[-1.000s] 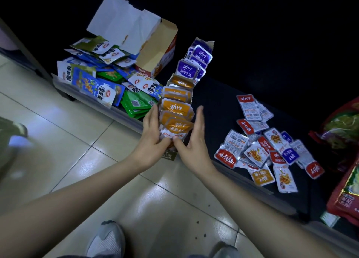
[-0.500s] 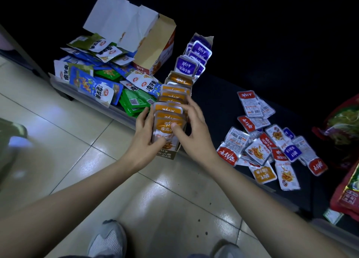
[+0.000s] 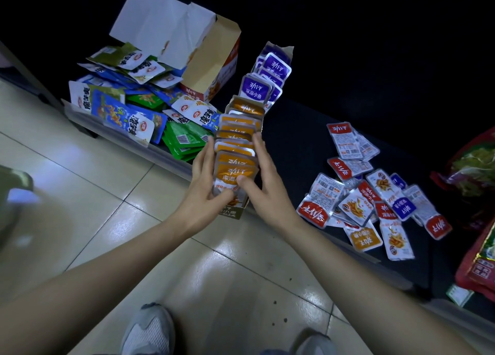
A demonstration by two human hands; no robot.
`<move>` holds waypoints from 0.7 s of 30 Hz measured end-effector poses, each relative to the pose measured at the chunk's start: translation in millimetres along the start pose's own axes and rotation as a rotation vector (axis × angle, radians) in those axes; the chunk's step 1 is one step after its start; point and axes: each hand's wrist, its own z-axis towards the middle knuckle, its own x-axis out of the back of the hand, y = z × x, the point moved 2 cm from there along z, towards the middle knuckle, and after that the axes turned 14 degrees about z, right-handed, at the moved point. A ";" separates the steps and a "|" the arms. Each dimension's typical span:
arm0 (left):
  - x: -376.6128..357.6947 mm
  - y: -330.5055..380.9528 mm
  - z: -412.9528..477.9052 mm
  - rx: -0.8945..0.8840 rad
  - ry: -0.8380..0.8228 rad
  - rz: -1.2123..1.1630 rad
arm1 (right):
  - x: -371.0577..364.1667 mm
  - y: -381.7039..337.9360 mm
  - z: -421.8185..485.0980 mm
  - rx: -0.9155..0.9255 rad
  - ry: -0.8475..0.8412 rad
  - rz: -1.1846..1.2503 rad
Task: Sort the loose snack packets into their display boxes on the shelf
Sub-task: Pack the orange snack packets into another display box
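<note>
Now the left hand (image 3: 206, 191) and right hand (image 3: 265, 191), fingers straight and thumbs on the front packet, press the orange packets (image 3: 235, 172) in their display box (image 3: 231, 212) at the shelf's (image 3: 166, 158) front edge. They have slid farther along the row, squaring it. The loose packets (image 3: 375, 194) lying farther right are still unsorted.

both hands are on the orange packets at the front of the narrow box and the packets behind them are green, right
Not green: the head view shows purple packets behind the orange packets. The left hand and right hand are on the orange ones.
</note>
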 end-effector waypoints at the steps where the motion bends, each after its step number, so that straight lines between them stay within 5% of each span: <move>1: 0.0 1.4 0.1 -0.013 -0.005 0.014 | -1.7 -1.0 -0.5 -0.002 -0.016 0.063; 5: -1.6 -2.1 0.9 -0.002 -0.007 0.040 | -1.0 4.3 -0.1 -0.011 -0.057 0.094; 10: -2.4 -8.3 0.7 0.014 -0.018 0.025 | 5.5 10.3 1.1 0.026 -0.044 -0.143; 21: 6.3 3.6 -12.9 0.002 0.016 0.039 | 9.4 6.5 -5.7 -0.019 -0.047 -0.090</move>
